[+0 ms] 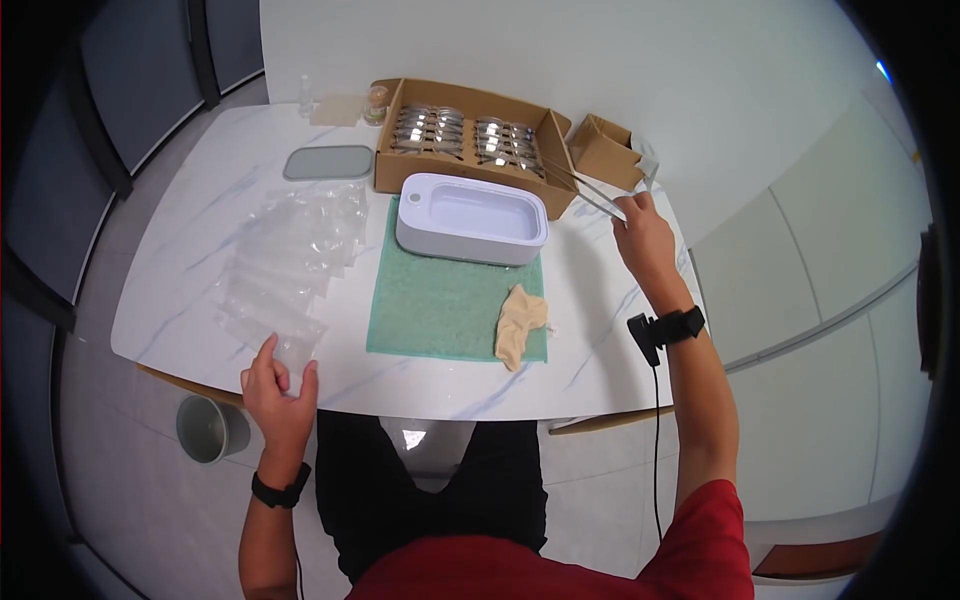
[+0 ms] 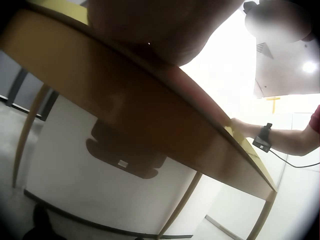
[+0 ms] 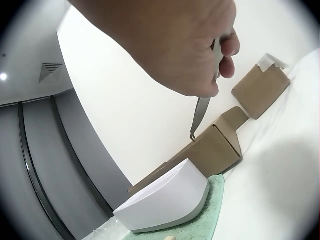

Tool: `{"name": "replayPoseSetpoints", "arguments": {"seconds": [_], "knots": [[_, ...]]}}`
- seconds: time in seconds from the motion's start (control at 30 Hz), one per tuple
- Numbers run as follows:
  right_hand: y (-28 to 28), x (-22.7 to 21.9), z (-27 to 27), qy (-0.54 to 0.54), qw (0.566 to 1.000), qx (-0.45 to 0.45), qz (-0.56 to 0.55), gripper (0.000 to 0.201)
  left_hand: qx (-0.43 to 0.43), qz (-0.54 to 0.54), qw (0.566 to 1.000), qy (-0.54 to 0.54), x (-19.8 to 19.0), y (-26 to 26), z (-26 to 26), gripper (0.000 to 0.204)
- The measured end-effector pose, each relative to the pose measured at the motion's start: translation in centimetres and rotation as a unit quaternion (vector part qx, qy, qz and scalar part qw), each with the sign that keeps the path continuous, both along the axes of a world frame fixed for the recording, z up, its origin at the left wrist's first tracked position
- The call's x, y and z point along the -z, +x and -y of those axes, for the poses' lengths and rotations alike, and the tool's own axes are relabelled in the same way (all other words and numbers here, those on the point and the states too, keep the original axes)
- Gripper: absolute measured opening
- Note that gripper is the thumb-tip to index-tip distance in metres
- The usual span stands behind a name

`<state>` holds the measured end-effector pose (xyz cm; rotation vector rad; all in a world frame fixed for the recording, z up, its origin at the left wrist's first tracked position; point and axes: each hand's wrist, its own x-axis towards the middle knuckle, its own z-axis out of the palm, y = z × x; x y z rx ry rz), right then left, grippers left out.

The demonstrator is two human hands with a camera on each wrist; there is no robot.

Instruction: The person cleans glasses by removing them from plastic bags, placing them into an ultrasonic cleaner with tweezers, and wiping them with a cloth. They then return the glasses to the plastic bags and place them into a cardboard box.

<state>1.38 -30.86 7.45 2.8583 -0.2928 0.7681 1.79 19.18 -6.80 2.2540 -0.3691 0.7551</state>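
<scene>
In the head view my right hand (image 1: 648, 245) grips long metal tweezers (image 1: 598, 200), which point toward the right side of a cardboard box (image 1: 388, 170) with two columns of eyeglasses (image 1: 430, 133). The right wrist view shows the tweezers (image 3: 201, 114) angled down from my right hand (image 3: 185, 50) near the box (image 3: 212, 152). My left hand (image 1: 278, 395) is at the table's front edge, fingers loosely bent beside the nearest of several clear plastic bags (image 1: 280, 265); contact is unclear. In the left wrist view the left hand (image 2: 160, 25) is dark, its fingers hidden.
A white and grey ultrasonic-cleaner-like tub (image 1: 470, 245) stands on a green towel (image 1: 430, 310) with a beige cloth (image 1: 518, 325). A grey lid (image 1: 328, 162), small bottle (image 1: 305, 97), jar (image 1: 377, 105) and small open carton (image 1: 603, 153) stand behind. A bin (image 1: 212, 430) is on the floor.
</scene>
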Motion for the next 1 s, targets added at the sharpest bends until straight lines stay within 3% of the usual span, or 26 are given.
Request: {"name": "replayPoseSetpoints", "arguments": {"seconds": [0.4, 0.6, 1.0], "knots": [[3.6, 0.0, 0.0, -0.093, 0.995, 0.001, -0.044, 0.005, -0.001, 0.017, 1.0, 0.015, 0.0, 0.1, -0.1, 0.059], [4.9, 0.6, 1.0, -0.131, 0.99, -0.045, -0.034, 0.006, -0.002, 0.021, 1.0, 0.021, -0.1, 0.0, 0.0, 0.059], [2.7, -1.5, 1.1, -0.083, 0.995, -0.05, -0.001, 0.014, -0.008, 0.018, 1.0, 0.017, 0.1, 0.1, 0.1, 0.057]]}}
